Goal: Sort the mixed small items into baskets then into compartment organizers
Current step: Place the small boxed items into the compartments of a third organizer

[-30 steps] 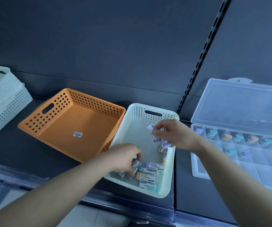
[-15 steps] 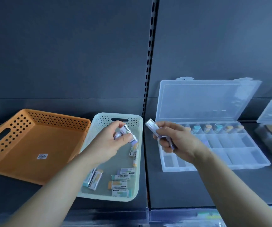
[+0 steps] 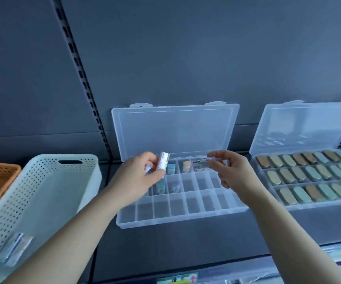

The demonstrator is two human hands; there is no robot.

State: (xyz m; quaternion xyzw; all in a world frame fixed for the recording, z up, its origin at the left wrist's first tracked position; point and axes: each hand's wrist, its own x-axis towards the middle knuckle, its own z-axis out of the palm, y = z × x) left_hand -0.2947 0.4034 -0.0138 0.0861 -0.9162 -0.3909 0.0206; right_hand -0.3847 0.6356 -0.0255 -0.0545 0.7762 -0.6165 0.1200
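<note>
Translucent glossy plastic organizer [image 3: 181, 212], perforated matt plastic basket [image 3: 42, 181], matt grey shelf [image 3: 186, 238]

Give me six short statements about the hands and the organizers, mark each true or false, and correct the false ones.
1. The left hand and the right hand are both above the middle organizer. True.
2. The right hand is empty. False: it pinches a flat packet.
3. The left hand grips a white packet. True.
4. The middle organizer is closed. False: its lid stands open.
5. All its compartments are filled. False: the front row looks empty.
6. The right organizer holds rows of oval items. True.
</note>
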